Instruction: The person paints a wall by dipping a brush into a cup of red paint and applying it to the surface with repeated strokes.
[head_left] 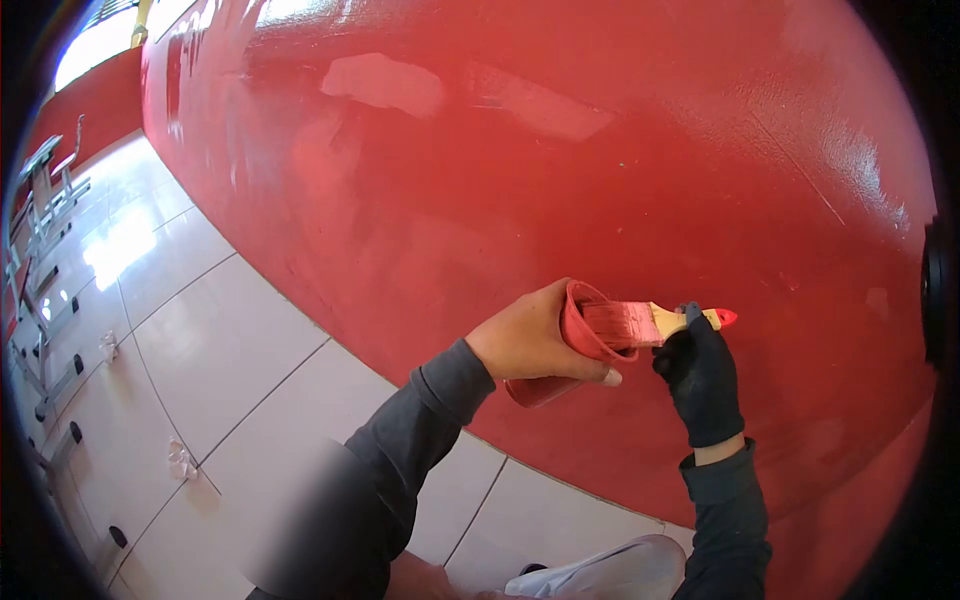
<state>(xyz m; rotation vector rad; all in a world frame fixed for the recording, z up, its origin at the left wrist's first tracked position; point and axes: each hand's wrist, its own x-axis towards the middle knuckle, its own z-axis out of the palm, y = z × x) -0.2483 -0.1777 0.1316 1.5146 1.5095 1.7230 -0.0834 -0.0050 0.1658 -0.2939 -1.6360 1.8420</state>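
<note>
My bare left hand (530, 335) is wrapped round a paint cup (572, 318), which is tilted with its red-coated mouth toward the right. In a black glove, my right hand (703, 375) grips the pale handle of a paintbrush (640, 324) whose handle end is red. The brush's bristles reach into the cup's mouth and are red with paint. Both hands are in front of a red wall (480, 200), which has lighter, duller patches in its upper part. The cup's lower end shows below my left hand.
White floor tiles (260, 370) run along the wall's base. Metal frames with black feet (75, 365) stand at the far left. Crumpled clear scraps (181, 460) lie on the tiles. A dark round object (935, 290) is at the right edge. My knee (610, 572) shows at the bottom.
</note>
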